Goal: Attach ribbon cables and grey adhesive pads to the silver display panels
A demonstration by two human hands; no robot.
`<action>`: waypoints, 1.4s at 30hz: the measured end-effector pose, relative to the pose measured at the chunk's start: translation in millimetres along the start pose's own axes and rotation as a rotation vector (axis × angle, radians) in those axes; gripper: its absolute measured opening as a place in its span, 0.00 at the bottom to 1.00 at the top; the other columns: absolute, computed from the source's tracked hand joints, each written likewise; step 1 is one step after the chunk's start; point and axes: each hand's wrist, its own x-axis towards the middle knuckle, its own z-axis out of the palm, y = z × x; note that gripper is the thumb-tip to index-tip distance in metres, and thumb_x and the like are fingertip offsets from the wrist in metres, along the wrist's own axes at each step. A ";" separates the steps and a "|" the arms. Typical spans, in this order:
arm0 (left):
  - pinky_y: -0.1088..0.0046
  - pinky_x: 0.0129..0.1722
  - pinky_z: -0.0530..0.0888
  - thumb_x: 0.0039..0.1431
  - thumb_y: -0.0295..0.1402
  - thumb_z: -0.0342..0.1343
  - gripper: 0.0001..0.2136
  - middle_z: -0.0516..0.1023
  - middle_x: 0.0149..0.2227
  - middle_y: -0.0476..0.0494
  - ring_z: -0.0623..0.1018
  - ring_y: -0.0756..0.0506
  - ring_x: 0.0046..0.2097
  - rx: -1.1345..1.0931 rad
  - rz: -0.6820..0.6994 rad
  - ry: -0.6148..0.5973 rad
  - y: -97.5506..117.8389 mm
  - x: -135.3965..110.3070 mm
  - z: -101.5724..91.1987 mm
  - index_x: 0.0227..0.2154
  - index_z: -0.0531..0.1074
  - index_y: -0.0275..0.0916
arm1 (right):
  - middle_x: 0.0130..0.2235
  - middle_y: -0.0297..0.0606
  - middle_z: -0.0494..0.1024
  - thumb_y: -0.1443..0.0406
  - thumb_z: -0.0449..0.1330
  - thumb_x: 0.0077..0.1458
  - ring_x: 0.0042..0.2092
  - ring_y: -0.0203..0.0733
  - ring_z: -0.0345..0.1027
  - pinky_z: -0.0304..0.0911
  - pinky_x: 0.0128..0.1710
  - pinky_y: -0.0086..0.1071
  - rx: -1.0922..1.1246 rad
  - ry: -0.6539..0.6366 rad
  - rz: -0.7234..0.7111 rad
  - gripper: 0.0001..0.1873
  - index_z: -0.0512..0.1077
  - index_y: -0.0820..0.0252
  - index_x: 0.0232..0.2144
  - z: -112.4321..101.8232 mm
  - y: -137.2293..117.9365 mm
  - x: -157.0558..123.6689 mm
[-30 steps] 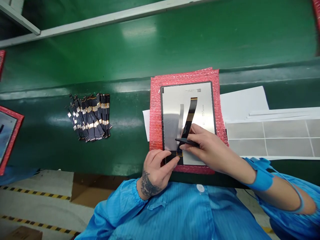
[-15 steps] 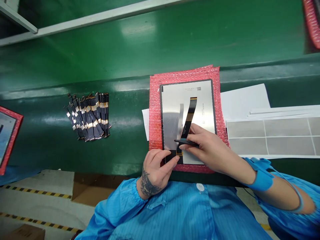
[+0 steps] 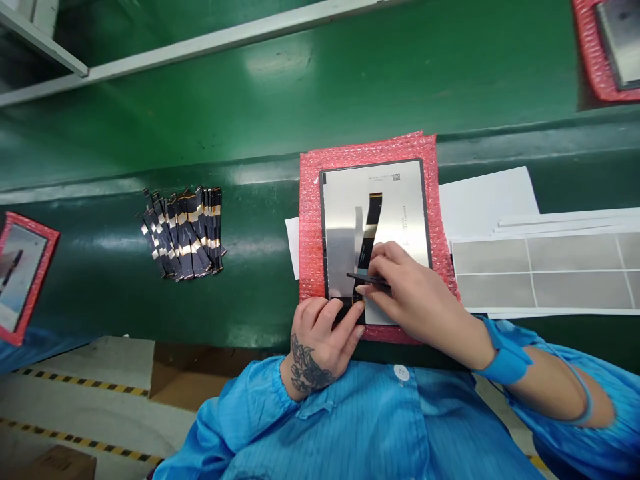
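A silver display panel (image 3: 395, 220) lies face down on a red bubble-wrap sheet (image 3: 310, 227) at the near edge of the green belt. A dark flex cable (image 3: 370, 230) with gold bands runs up its middle. My right hand (image 3: 415, 297) grips black tweezers (image 3: 364, 277), whose tip sits at the cable's lower part. My left hand (image 3: 323, 333) presses its fingertips on the panel's lower edge, beside the cable's connector end.
A fanned stack of several flex cables (image 3: 183, 233) lies to the left on the green belt (image 3: 350, 87). White paper and sheets of grey adhesive pads (image 3: 545, 270) lie to the right. Other panels on red wrap sit at far left (image 3: 23, 277) and top right (image 3: 607, 47).
My right hand and the tweezers shifted slightly left, and the flex cable stands more upright. My left hand curled closer to the panel edge. The view moved a little.
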 end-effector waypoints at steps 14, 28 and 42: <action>0.68 0.41 0.78 0.55 0.41 0.65 0.30 0.82 0.39 0.44 0.81 0.44 0.39 -0.723 -1.005 -0.086 -16.7 -2.4 -25.9 0.59 0.66 0.39 | 0.34 0.42 0.80 0.64 0.49 0.63 0.31 0.49 0.74 0.58 0.24 0.35 -0.389 0.353 -0.123 0.12 0.69 0.59 0.45 -18.2 30.2 -76.2; 0.64 0.48 0.80 0.42 0.32 0.74 0.25 0.83 0.45 0.40 0.82 0.37 0.47 -1.285 -1.455 0.330 16.9 26.6 -34.0 0.46 0.77 0.36 | 0.31 0.36 0.78 0.78 0.47 0.51 0.33 0.42 0.75 0.63 0.29 0.31 -0.106 0.013 -0.227 0.15 0.66 0.56 0.32 -11.8 3.6 -64.0; 0.63 0.53 0.79 0.64 0.21 0.54 0.08 0.79 0.23 0.52 0.82 0.43 0.45 -0.790 -1.420 0.254 -138.4 221.6 -85.8 0.31 0.75 0.36 | 0.29 0.44 0.82 0.30 0.59 0.40 0.29 0.45 0.71 0.58 0.31 0.40 -0.083 0.245 0.567 0.38 0.79 0.58 0.25 -228.7 168.5 8.0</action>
